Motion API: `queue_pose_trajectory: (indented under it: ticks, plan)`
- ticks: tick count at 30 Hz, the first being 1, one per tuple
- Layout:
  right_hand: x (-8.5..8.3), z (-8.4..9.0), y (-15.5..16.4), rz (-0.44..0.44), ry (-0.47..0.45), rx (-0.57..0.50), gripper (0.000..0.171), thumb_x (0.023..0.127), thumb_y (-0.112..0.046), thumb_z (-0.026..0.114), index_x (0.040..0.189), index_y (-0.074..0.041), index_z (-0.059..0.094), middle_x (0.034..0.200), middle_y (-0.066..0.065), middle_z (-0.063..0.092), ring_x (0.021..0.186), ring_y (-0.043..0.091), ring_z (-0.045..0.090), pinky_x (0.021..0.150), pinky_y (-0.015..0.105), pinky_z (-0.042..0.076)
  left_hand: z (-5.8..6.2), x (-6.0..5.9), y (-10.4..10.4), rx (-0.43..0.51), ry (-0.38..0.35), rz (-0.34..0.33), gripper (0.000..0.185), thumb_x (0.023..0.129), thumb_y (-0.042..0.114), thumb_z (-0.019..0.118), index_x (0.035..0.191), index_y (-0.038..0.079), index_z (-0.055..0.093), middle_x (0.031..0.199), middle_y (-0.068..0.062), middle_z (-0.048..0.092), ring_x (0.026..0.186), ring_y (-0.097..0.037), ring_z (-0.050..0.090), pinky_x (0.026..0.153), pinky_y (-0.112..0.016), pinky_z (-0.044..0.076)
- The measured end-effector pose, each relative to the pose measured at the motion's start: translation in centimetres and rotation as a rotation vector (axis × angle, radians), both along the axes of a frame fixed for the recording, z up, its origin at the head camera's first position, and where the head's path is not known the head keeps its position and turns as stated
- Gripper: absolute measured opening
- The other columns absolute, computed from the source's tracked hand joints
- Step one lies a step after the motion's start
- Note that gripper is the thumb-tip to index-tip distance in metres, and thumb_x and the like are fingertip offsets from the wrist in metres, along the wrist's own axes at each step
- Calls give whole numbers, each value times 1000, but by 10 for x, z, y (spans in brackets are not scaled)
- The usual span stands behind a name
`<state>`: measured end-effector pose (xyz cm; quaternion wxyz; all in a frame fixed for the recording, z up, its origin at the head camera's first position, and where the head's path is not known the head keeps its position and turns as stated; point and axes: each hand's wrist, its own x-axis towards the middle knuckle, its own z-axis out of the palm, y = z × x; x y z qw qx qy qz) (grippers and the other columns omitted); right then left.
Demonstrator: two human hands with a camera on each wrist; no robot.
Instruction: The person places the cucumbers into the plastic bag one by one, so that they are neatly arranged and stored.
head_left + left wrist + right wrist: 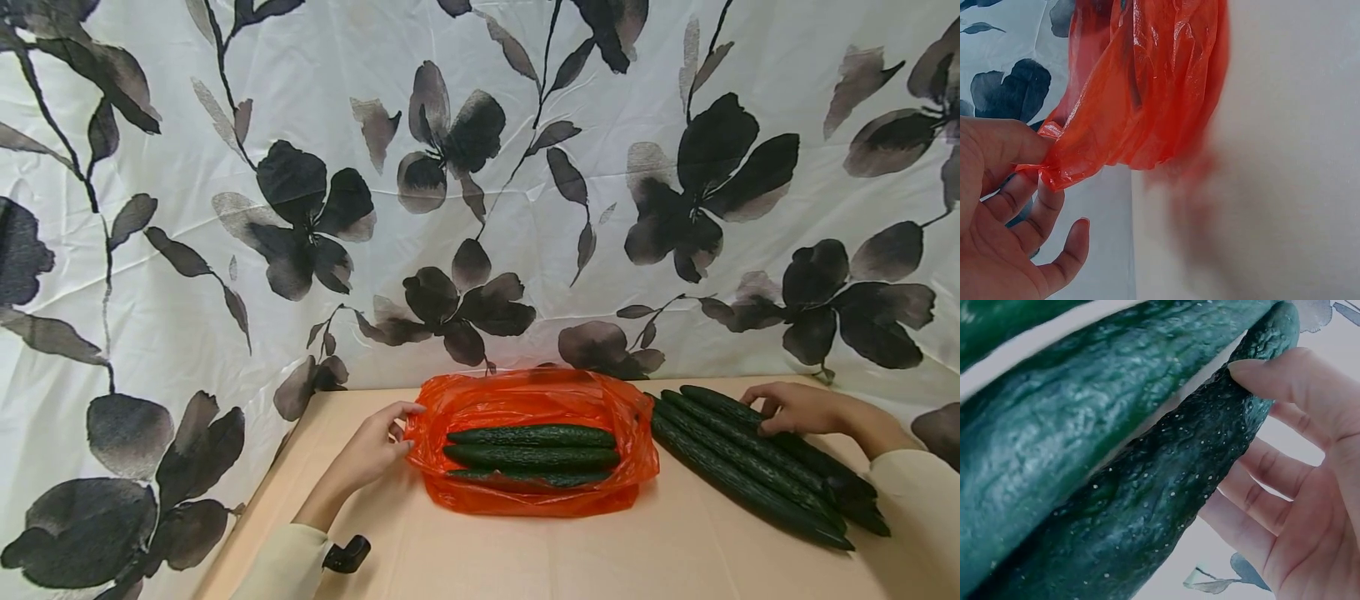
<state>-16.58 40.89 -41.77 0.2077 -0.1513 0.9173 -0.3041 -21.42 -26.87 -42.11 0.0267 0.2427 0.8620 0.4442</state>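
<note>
From the head view, a thin orange plastic bag (534, 442) lies open on the beige tabletop (525, 550), three dark green cucumbers (531, 455) inside; the left hand (372, 451) holds its edge. The right hand (793, 407) rests on the loose bumpy green cucumbers (750, 467) beside the bag.

At the left wrist, the fingers (1004, 147) pinch the bag's rim (1054, 165).

At the right wrist, the fingers (1285, 381) curl around one cucumber (1160, 512).

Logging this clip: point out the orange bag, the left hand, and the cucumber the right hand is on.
bag (525, 497): head view, front edge of the plastic.
left hand (372, 451): head view, back of the hand.
cucumber (1166, 506): right wrist view, bumpy skin mid-length.
</note>
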Motion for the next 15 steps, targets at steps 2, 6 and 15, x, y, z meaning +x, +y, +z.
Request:
queue_pose_trajectory:
  ticks: [2, 6, 15]
  plan:
    - [2, 2, -1, -13, 16, 13, 49, 91, -12, 69, 131, 9, 52, 95, 6, 71, 75, 9, 62, 60, 29, 51, 1, 1, 0, 4, -2, -3, 52, 81, -15, 66, 128, 6, 63, 107, -11, 60, 75, -19, 54, 57, -23, 47]
    - [4, 6, -3, -25, 47, 45, 51, 90, -13, 70, 133, 8, 53, 96, 5, 71, 78, 7, 63, 62, 29, 52, 2, 1, -1, -1, -6, -2, 52, 81, -16, 66, 128, 6, 63, 106, -11, 60, 75, -19, 54, 57, -23, 47]
    - [8, 19, -12, -9, 66, 45, 49, 93, -11, 67, 135, 7, 51, 103, 9, 66, 90, 12, 62, 67, 30, 51, 1, 0, -2, 1, -1, -13, 53, 80, -17, 63, 128, 4, 63, 106, -11, 60, 73, -19, 55, 57, -23, 47]
